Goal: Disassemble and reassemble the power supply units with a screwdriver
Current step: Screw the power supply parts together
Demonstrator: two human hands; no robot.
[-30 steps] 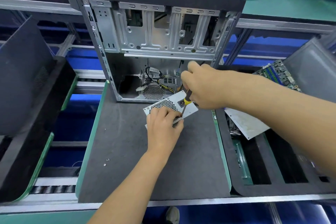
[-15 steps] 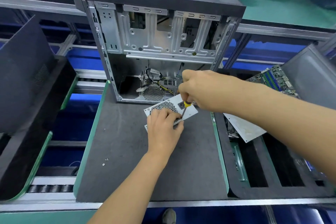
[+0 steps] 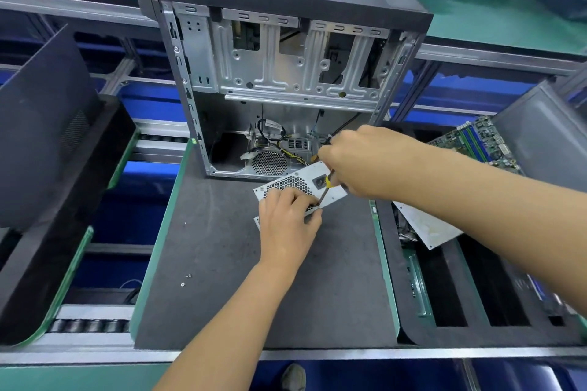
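Right hand (image 3: 365, 165) grips screwdriver (image 3: 327, 186) — left hand (image 3: 287, 219) covers power supply (image 3: 305, 182).

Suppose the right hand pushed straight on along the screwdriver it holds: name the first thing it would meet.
Probably the power supply unit: the right hand aims the screwdriver down at its perforated face, beside the left hand. Depth is unclear.

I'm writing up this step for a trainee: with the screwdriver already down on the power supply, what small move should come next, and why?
Probably turn the screwdriver in place while pressing down. The right hand grips its handle and the tip meets the near edge of the power supply, beside the left hand steadying the unit on the mat. Whether a screw sits there is hidden.
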